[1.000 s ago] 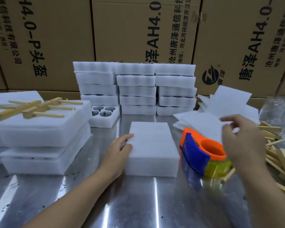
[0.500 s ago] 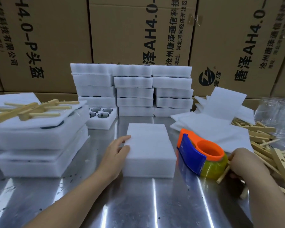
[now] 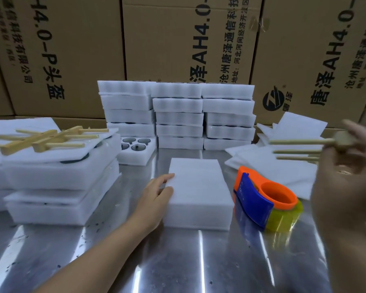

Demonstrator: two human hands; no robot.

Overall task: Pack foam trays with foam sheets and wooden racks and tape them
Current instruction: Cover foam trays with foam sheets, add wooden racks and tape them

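A white foam tray (image 3: 199,193) covered by a foam sheet lies in the middle of the steel table. My left hand (image 3: 156,197) rests flat against its left side, fingers touching the top edge. My right hand (image 3: 344,187), blurred, is raised at the right and grips a wooden rack (image 3: 304,149) whose pegs point left, above the loose foam sheets (image 3: 283,166). An orange and blue tape dispenser (image 3: 264,199) with yellowish tape stands just right of the tray.
Stacks of packed foam trays (image 3: 178,115) stand at the back. An open tray with dark round parts (image 3: 135,149) sits before them. At the left, stacked trays (image 3: 57,182) carry two wooden racks (image 3: 42,140). Cardboard boxes (image 3: 178,39) wall the rear.
My right hand dropped to the pile of racks beside the dispenser, then rose with a wooden rack in it. My left hand stayed on the tray.
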